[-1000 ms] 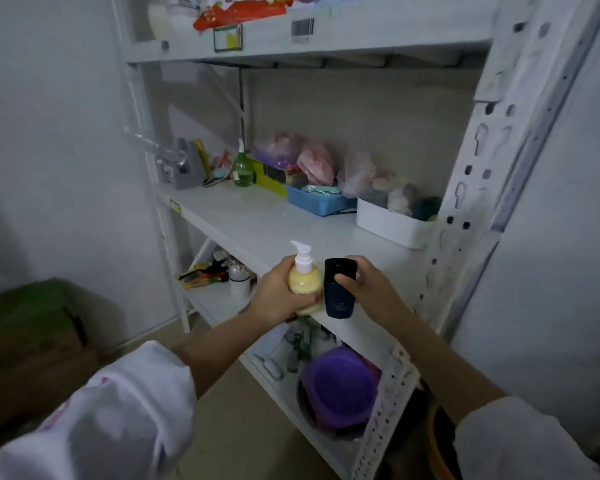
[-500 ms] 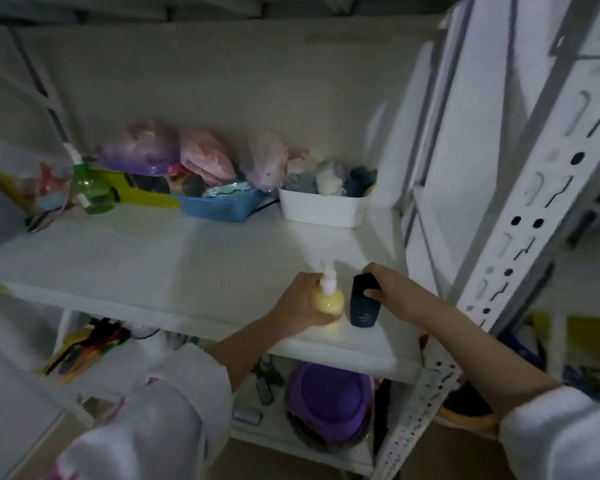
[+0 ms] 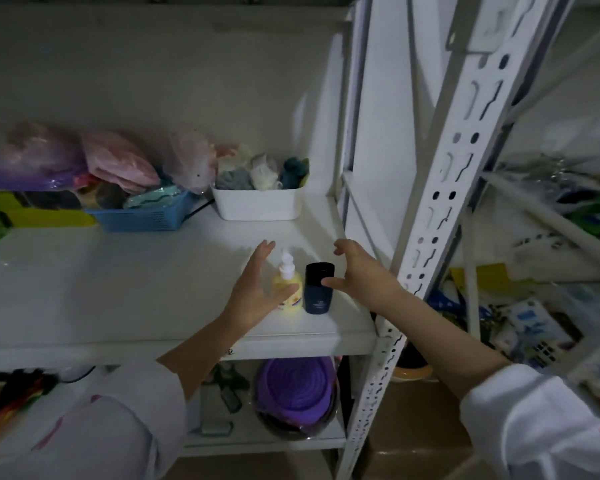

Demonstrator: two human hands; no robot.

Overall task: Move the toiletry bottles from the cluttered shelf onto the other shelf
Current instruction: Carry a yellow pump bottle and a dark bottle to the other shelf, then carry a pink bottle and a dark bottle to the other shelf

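Toiletry bottles first: I'm looking at a squat yellow plastic pump bottle with a white pump head (image 3: 289,289) and a short dark navy cylindrical bottle with a black cap (image 3: 318,288), both standing upright on the white painted shelf board (image 3: 118,289), near its front edge and close to the perforated white metal upright (image 3: 440,216). They're sitting just beside each other, maybe touching, hard to say in this dim light.

My left hand (image 3: 257,289) is spread flat-open to the left of the pump bottle, thumb crossing in front of its lower body. I can't tell whether the thumb is brushing it. My right hand (image 3: 355,271) is splayed open to the right of the navy bottle, thumb tip hovering right at its cap. Neither hand is gripping anything.

I'm reading this as the let-go step, so the trick is pulling both hands straight outward, away from the pair, not dragging a thumb across. That pump bottle is looking top-heavy-ish with its tall nozzle, and smooth plastic on glossy painted metal is going to slide easily. The navy one is looking stubby and stable.

Farther back from the upright, a white plastic tub (image 3: 258,204) and a blue slotted basket (image 3: 142,216) are holding soft crinkly bags.
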